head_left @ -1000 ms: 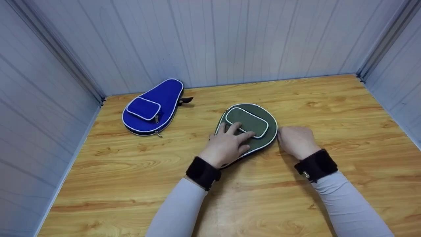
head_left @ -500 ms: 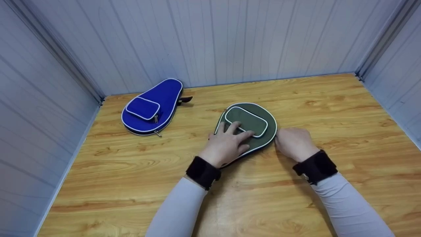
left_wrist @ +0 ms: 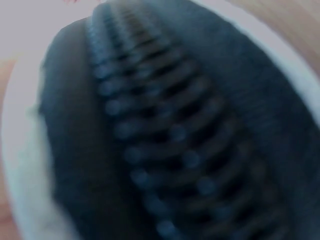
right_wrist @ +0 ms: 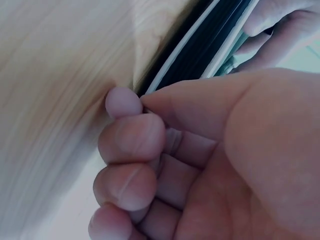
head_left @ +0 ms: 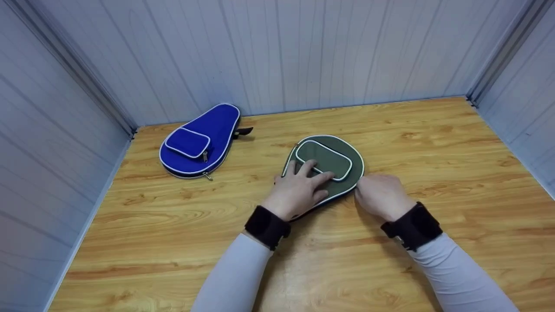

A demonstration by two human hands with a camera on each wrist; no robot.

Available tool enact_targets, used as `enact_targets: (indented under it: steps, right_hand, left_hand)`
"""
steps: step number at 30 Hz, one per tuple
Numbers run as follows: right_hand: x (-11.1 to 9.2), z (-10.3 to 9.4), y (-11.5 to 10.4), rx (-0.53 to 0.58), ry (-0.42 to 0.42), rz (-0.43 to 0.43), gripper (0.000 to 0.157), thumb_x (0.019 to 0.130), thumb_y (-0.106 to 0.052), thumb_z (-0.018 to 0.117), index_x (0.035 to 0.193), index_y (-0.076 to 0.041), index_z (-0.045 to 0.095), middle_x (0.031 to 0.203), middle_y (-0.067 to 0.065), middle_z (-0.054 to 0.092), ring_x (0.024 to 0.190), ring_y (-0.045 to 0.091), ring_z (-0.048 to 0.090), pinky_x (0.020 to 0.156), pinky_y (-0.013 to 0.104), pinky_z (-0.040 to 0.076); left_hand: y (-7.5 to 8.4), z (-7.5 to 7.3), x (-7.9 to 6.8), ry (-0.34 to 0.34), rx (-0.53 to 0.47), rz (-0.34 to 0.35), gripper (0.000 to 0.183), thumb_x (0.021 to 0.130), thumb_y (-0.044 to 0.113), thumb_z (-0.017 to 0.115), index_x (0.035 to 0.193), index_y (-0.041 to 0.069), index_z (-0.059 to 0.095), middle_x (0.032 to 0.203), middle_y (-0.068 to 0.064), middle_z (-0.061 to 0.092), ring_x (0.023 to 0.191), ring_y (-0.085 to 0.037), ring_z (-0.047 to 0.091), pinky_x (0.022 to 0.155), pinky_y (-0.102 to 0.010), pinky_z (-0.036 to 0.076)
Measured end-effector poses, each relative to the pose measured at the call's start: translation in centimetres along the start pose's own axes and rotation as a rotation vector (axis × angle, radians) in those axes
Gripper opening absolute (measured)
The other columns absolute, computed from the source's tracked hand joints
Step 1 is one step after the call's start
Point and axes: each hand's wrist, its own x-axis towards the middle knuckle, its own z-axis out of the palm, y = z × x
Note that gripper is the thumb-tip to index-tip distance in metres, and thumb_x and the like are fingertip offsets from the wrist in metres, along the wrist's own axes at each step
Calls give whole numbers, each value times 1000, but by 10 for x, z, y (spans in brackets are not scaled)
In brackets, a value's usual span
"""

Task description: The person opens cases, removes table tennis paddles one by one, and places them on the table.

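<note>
A green table tennis paddle case (head_left: 326, 158) with white piping lies flat on the table, its wide end towards the back right. Spread over its pocket and narrower part, my left hand (head_left: 297, 190) presses it down with fingers fairly straight. At the right edge, my right hand (head_left: 381, 195) has its fingers curled. In the right wrist view, thumb and forefinger of that hand (right_wrist: 200, 145) pinch at the seam beside the case's dark side (right_wrist: 200, 45); the zipper pull between them is almost wholly hidden. The left wrist view is filled by blurred dark zipper teeth (left_wrist: 165, 120) between black fabric bands.
A blue paddle case (head_left: 221, 125) with white piping, a small pocket and a black strap (head_left: 243, 131) lies at the back left, near the wall. Pale panel walls (head_left: 303, 52) enclose the wooden table (head_left: 173, 242) at the back and both sides.
My right hand has slid along the green case's right edge, leftwards and slightly nearer to me. My left hand stays on the case, and the blue case stays where it was.
</note>
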Motion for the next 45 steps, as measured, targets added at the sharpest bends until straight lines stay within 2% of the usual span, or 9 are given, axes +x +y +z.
enact_targets:
  steps: [10,18,27,36,39,42,45]
  right_hand:
    - [-5,1,-14,-18,33,-62,25,95,-9,67,71,-6,62,67,18,67,65,46,69,58,60,54]
    - [-8,2,-29,-30,22,-110,30,95,-9,66,65,-8,63,64,12,66,63,38,69,60,55,53]
    - [-10,5,-36,-30,57,-154,35,94,-10,68,61,-12,58,59,8,62,59,33,67,57,52,52]
    - [-8,4,-29,-30,56,-132,34,99,-14,70,66,-9,64,65,12,67,65,37,71,60,54,54]
    - [-6,3,-25,-27,40,-106,32,100,-14,68,69,-7,66,66,14,67,65,39,71,60,56,55]
    - [-3,2,-16,-20,31,-67,32,101,-13,66,70,-7,65,65,15,65,62,42,69,57,58,54]
    - [1,1,-4,-8,29,-32,30,102,-13,65,72,-8,63,65,15,66,62,44,69,56,60,54]
  left_hand:
    - [0,-1,0,0,-2,4,49,112,52,61,160,46,57,169,-8,44,150,-51,40,96,-73,52]
    - [0,2,0,8,-11,9,49,111,51,61,160,46,57,168,-8,44,150,-51,39,97,-74,51]
    - [1,0,0,4,1,1,49,112,52,60,160,45,57,169,-8,44,150,-52,40,96,-74,51]
    - [6,4,4,-30,43,-51,51,113,58,54,163,50,50,172,-8,40,152,-53,37,96,-72,52]
    - [8,3,5,-49,40,-72,55,113,60,52,167,50,45,176,-8,33,154,-53,36,99,-72,51]
    - [8,0,5,-61,2,-59,59,112,58,55,169,46,43,181,-10,23,154,-54,38,101,-73,51]
    - [9,-6,4,-70,-38,-7,58,112,56,57,167,41,48,182,-11,20,151,-57,41,101,-72,53]
